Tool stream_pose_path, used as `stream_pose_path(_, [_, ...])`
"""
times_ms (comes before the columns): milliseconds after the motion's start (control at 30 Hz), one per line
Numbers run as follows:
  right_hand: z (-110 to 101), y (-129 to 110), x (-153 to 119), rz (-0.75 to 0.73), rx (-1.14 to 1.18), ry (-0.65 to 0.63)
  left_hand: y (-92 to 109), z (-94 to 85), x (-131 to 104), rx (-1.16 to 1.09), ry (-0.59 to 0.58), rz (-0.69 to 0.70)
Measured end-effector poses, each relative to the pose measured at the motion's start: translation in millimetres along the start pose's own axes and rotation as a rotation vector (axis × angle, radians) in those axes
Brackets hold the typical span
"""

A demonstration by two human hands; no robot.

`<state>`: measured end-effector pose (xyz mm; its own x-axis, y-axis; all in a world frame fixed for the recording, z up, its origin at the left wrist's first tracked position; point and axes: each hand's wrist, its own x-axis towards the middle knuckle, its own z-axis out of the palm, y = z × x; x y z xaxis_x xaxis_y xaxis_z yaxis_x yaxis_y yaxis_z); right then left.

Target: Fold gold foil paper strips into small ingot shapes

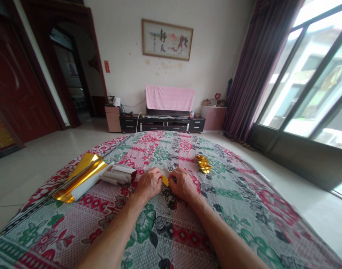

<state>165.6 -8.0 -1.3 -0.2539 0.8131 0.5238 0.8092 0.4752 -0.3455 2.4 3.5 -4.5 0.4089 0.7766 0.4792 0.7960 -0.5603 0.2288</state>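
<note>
Gold paper piece is right around the middle of the frame, just below centre, pinched between both hands. The left hand has one side and the right hand has the other, knuckles close together, with yellow-gold and a bit of whitish surface peeking out between them. Can't tell exactly where each fingertip sits, the fingers hide most of it.

For handling it well, imo: light, even pressure from both sides, since stuff this thin probably creases anywhere you squeeze too hard. I'd line up the edges before pressing, then run a thumb along in one smooth go instead of lots of little pinches. Pulling the hands apart while both are clamped on could tear it. Resting the wrists or the piece on the patterned tablecloth would probably steady things, though the soft cloth may not give a super crisp line.

Around it: a shiny gold roll at left of the frame, white rolls between that and the left hand, and a crinkly gold bunch right of centre, well clear of the right hand.
</note>
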Motion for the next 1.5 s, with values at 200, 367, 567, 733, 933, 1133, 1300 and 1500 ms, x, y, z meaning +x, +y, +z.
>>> stream_pose_path(200, [-3, 2, -1, -0.024, 0.081, -0.009, 1, 2.9, 1, -0.052, 0.009, 0.021])
stream_pose_path(367, [-6, 5, -3, -0.198, 0.142, -0.032, -4, 5.6, 3, -0.097, -0.004, 0.003])
stream_pose_path(567, [-11, 8, -2, -0.298, 0.153, -0.101, -5, 6.9, 3, -0.130, -0.003, -0.007])
stream_pose_path(733, [-9, 14, 0, -0.332, 0.226, -0.152, -9, -1.5, 5, -0.223, -0.082, 0.061])
stream_pose_path(933, [-1, 20, 3, -0.337, 0.225, -0.155, -11, -3.3, 6, -0.258, -0.102, 0.042])
stream_pose_path(1133, [0, 14, 1, -0.282, 0.183, -0.113, -10, -2.8, 4, -0.235, -0.073, 0.050])
stream_pose_path(1300, [-3, 7, -1, -0.242, 0.152, -0.087, -13, 0.6, 6, -0.270, -0.082, 0.039])
stream_pose_path(1500, [-5, 5, -3, -0.242, 0.151, -0.086, -9, 9.3, 8, -0.203, 0.007, 0.004])
